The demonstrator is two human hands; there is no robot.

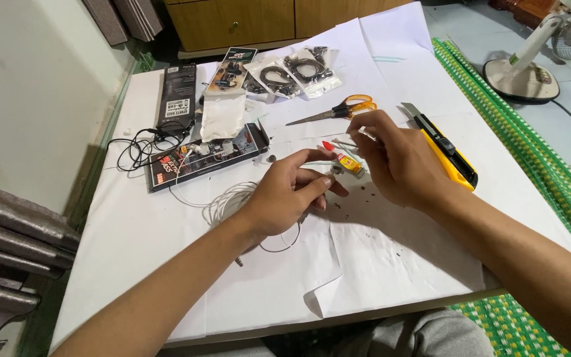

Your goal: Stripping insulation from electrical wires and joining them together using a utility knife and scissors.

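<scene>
My left hand (290, 193) rests on the white paper and pinches a small grey earbud piece (336, 170) attached to a thin white cable (226, 201) coiled beside it. My right hand (398, 158) is just right of it, with its fingertips closed on a small thin item (367, 134) that is too small to name. Between the hands lies a small yellow glue tube (346, 160) with a red cap (328, 145).
Orange-handled scissors (342, 109) and a yellow utility knife (445, 152) lie beyond my hands. Bagged black earphones (292, 74), a white pouch (222, 116), black packages (176, 96) and a black cable (141, 145) sit at the far left. A fan base (521, 76) stands on the floor.
</scene>
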